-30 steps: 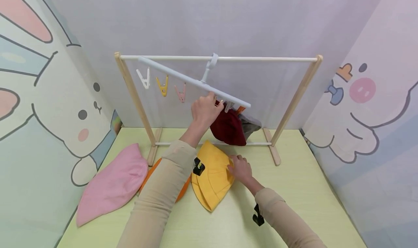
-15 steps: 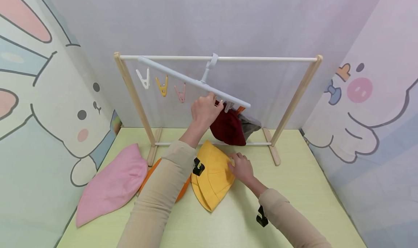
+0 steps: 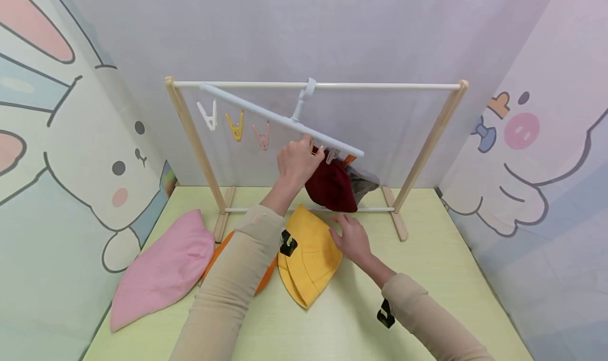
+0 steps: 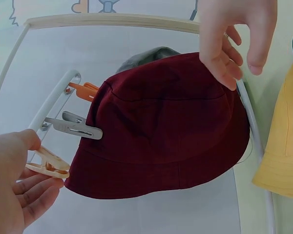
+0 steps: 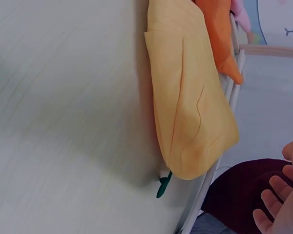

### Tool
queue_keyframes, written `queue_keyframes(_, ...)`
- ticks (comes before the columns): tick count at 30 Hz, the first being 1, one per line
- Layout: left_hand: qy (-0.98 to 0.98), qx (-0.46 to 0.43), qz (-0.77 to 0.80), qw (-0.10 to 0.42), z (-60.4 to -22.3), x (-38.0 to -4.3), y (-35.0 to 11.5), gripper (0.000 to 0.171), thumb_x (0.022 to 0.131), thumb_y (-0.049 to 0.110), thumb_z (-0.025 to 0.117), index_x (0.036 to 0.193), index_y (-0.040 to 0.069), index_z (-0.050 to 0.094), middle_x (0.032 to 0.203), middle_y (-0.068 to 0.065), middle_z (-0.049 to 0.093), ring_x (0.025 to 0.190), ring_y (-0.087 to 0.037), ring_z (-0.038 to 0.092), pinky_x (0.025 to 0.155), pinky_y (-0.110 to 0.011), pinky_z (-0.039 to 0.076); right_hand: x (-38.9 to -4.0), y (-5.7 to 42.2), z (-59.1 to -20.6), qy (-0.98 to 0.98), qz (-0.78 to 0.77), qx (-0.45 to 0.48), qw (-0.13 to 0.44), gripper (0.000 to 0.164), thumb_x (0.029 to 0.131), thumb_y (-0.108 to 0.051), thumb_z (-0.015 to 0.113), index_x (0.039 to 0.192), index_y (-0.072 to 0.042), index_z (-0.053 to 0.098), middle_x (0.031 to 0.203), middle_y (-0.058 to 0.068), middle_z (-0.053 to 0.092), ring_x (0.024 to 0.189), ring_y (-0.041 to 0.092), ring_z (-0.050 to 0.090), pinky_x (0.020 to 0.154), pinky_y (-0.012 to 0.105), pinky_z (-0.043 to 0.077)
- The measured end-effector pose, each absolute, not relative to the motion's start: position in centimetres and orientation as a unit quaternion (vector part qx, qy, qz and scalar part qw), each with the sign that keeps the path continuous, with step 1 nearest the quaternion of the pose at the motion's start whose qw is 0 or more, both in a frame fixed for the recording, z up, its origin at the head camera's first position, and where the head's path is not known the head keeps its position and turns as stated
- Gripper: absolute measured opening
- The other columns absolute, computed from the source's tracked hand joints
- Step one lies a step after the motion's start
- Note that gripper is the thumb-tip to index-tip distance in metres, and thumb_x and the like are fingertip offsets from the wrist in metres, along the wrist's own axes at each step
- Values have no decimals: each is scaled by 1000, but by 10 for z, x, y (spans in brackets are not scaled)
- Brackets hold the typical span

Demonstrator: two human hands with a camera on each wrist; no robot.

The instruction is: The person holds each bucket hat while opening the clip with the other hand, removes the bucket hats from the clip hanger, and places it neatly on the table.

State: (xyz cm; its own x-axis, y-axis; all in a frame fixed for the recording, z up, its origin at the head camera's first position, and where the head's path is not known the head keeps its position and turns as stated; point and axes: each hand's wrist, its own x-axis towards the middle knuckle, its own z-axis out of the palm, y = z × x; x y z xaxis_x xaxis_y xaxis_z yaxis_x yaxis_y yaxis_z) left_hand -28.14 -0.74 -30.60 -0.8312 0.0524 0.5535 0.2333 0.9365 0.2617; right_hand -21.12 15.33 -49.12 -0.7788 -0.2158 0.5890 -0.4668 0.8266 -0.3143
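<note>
My left hand [image 3: 296, 163] pinches a cream clothespin [image 4: 50, 165] under the tilted light-blue hanger [image 3: 256, 108]. In the left wrist view, that clothespin's tip is right at the brim of a dark red bucket hat [image 4: 161, 126]. A grey clothespin [image 4: 75, 126] grips the hat's edge higher up. Behind it a grey hat [image 3: 364, 184] hangs by an orange clothespin [image 4: 84, 91]. My right hand [image 3: 353, 240], fingers loosely bent and holding nothing, is beside the yellow bucket hat [image 3: 313, 250] lying on the table.
A white rod [image 3: 389, 86] on wooden posts [image 3: 432, 139] carries the hanger. White [image 3: 209, 116], yellow [image 3: 235, 126] and pink [image 3: 262, 136] clothespins dangle from its raised left end. A pink hat [image 3: 163, 271] and an orange hat [image 3: 267, 277] lie at the left of the table.
My right hand has shifted slightly up and to the right at the yellow hat's edge, its forearm swinging right. My left hand, hanger and hats have stayed in place.
</note>
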Motion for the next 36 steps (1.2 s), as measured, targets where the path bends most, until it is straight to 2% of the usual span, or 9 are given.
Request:
queue_keyframes(16,-943,-81,-162,281,-306,-280,-7,34,80,42,53,66,14,40,45,0,30,37,-15,30,35,-26,22,-208,149,-458,-900,253,200,293,36,71,-18,67,105,-11,58,96,7,54,84,25,52,70,38,43)
queue_keyframes(36,-945,-78,-157,275,-305,-281,-7,35,79,44,52,66,14,40,45,0,31,38,-15,33,36,-26,23,-219,161,-432,-889,288,165,316,43,73,-18,67,112,-7,53,101,12,52,88,27,50,71,38,41)
